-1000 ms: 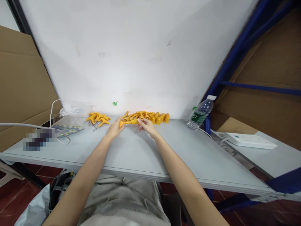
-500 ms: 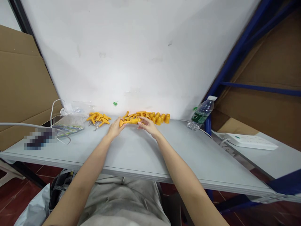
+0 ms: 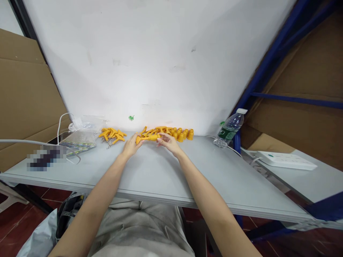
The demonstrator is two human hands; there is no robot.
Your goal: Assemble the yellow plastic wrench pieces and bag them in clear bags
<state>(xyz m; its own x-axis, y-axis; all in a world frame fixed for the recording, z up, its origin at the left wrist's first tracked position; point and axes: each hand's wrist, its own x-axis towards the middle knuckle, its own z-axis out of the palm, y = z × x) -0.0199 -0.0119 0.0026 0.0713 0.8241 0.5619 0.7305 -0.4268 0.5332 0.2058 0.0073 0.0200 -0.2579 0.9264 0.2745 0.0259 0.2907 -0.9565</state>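
Both my hands reach to the far side of a grey table (image 3: pixel 160 178). Between them lies a long yellow plastic piece (image 3: pixel 149 137): my left hand (image 3: pixel 131 145) pinches its left end and my right hand (image 3: pixel 168 141) grips its right end with bent fingers. Just behind it lies a heap of yellow plastic parts (image 3: pixel 157 130), and to the right of that stands a row of small yellow cone-shaped caps (image 3: pixel 183 135). A second pile of yellow parts with metal chains (image 3: pixel 112 135) lies left of my left hand.
A clear plastic bag (image 3: pixel 79 139) and white cables (image 3: pixel 64 119) lie at the table's left. A water bottle (image 3: pixel 229 128) leans at the back right. A white power strip (image 3: pixel 284 160) lies on a side surface. Cardboard stands left and right, blue shelving on the right.
My right hand has shifted a little along the yellow piece, its fingers now curled at the right end. My left hand has stayed in place.
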